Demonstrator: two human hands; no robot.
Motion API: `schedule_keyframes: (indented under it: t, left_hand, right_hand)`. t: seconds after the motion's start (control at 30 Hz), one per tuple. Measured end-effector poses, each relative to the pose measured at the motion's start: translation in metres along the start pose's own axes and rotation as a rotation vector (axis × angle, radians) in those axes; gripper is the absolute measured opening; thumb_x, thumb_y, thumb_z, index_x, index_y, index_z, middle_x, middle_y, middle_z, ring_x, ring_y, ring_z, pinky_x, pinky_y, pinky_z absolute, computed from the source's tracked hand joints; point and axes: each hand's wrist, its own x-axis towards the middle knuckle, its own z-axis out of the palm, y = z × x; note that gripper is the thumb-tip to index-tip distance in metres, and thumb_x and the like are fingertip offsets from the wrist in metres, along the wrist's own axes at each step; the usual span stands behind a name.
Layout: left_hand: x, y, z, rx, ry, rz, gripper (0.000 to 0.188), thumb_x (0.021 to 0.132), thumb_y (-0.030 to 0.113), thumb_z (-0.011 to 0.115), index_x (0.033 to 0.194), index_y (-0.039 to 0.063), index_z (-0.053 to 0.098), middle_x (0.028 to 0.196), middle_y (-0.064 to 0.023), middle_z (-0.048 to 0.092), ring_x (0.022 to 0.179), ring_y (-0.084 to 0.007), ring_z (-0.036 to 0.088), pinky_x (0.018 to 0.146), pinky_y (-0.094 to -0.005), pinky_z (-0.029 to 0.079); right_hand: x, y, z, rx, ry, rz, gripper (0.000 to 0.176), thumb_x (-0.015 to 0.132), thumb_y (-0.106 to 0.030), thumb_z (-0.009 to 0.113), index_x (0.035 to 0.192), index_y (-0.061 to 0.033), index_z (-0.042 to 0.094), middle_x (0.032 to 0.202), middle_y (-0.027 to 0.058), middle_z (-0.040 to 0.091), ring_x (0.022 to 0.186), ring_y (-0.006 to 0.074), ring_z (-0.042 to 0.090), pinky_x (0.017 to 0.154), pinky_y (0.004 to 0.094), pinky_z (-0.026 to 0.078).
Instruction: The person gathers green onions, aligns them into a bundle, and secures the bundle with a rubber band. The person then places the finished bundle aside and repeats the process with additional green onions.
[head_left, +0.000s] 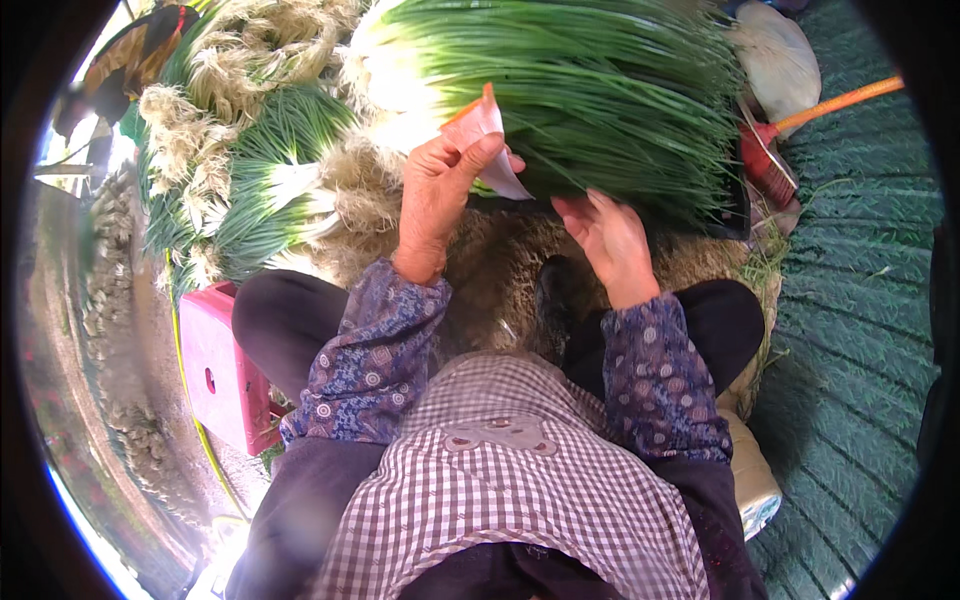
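My left hand (450, 187) pinches a small white paper slip (487, 142) with an orange edge between thumb and fingers. To its right my right hand (609, 236) is held with its fingers apart, at the near edge of a large pile of green onions (585, 97); nothing shows in it. The green leaves of the pile point right, and the white stems with pale roots lie at the left. A black crate (739, 217) shows under the pile's right side. Smaller bunches of green onions (277, 187) with shaggy roots lie left of my left hand.
A pink plastic stool (221, 367) stands by my left knee, with a yellow cord (196, 420) beside it. At the right are a red brush (769, 161) with an orange handle, a white bag (776, 60), and a beige roll (750, 472) on a green ribbed ground covering (847, 337).
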Motion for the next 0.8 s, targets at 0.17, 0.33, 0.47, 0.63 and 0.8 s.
schedule_keyframes:
  t: [0.17, 0.33, 0.47, 0.63, 0.8]
  left_hand:
    - [0.020, -0.012, 0.007, -0.203, 0.115, -0.106, 0.018, 0.092, 0.021, 0.062, 0.094, 0.003, 0.065, 0.078, -0.0072, 0.069, 0.071, -0.0119, 0.064, 0.068, -0.0266, 0.050]
    - [0.021, -0.014, 0.004, -0.232, 0.039, -0.151, 0.020, 0.092, 0.023, 0.061, 0.090, 0.004, 0.065, 0.074, -0.0059, 0.068, 0.066, -0.0115, 0.063, 0.064, -0.0260, 0.050]
    - [0.016, -0.009, 0.000, -0.289, -0.006, -0.148, 0.021, 0.092, 0.023, 0.060, 0.090, 0.002, 0.066, 0.074, -0.0047, 0.067, 0.068, -0.0112, 0.063, 0.066, -0.0261, 0.050]
    - [0.010, -0.009, -0.007, -0.347, -0.082, -0.176, 0.022, 0.094, 0.023, 0.057, 0.092, 0.003, 0.065, 0.074, -0.0007, 0.065, 0.070, -0.0075, 0.059, 0.067, -0.0237, 0.045]
    - [0.020, -0.012, -0.004, -0.347, -0.116, -0.152, 0.023, 0.095, 0.024, 0.058, 0.091, 0.003, 0.066, 0.073, 0.0018, 0.064, 0.067, -0.0047, 0.055, 0.063, -0.0206, 0.042]
  right_hand:
    - [-0.027, -0.004, 0.019, -0.296, 0.022, 0.078, 0.034, 0.095, -0.028, 0.055, 0.111, 0.0017, 0.057, 0.095, 0.0117, 0.067, 0.082, 0.0177, 0.066, 0.064, 0.0282, 0.052]
    - [-0.087, -0.069, 0.076, -0.823, -0.553, -0.482, 0.025, 0.087, -0.001, 0.061, 0.111, 0.0043, 0.059, 0.096, 0.0096, 0.067, 0.081, 0.0119, 0.063, 0.071, 0.0233, 0.050]
    - [-0.031, -0.161, 0.172, -1.137, -0.340, -1.368, 0.030, 0.089, -0.013, 0.061, 0.114, 0.0042, 0.058, 0.106, 0.0186, 0.064, 0.093, 0.0230, 0.062, 0.082, 0.0345, 0.048]
    - [0.065, -0.193, 0.247, -1.439, -0.416, -1.326, 0.051, 0.092, -0.036, 0.055, 0.121, 0.0060, 0.052, 0.109, 0.0218, 0.060, 0.097, 0.0319, 0.058, 0.083, 0.0400, 0.044]
    - [0.109, -0.120, 0.185, -1.916, -0.279, -1.484, 0.060, 0.090, -0.042, 0.054, 0.130, 0.0025, 0.046, 0.139, 0.0177, 0.044, 0.130, 0.0326, 0.039, 0.105, 0.0464, 0.027]
